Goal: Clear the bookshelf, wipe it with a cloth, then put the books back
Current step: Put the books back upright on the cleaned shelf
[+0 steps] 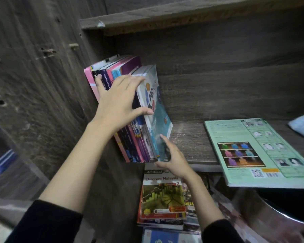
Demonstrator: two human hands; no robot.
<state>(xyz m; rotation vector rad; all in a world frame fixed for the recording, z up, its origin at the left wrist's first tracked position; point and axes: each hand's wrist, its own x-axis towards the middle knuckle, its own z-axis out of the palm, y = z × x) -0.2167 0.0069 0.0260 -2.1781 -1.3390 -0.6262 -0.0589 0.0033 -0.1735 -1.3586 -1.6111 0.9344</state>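
- The row of books [135,146] stood upright at the left end of the shelf [191,141], leaning a little to the right, its far-left pink cover against the wooden side panel [42,85].
- The blue book [154,95] was last on the right of that row, with its front cover facing right.
- The left hand [118,100] lay spread wide across the spines of the row, fingers straight and reaching towards the left-hand books, thumb stretched out onto the edge of the blue book.
- The right hand [172,158] held the bottom front corner of the blue book, thumb up against the cover; its fingers seemed to curl beneath the corner, though they were mostly hidden.
- To the right of the row, well apart from it, a green book [256,149] lay flat on the shelf, its near end hanging over the front edge.
- Further right again, a pale blue cloth [302,127] sat at the shelf's far end.
- Below the row, a stack of books [163,195] lay flat.
- A metal pot [270,213] stood right of that stack.
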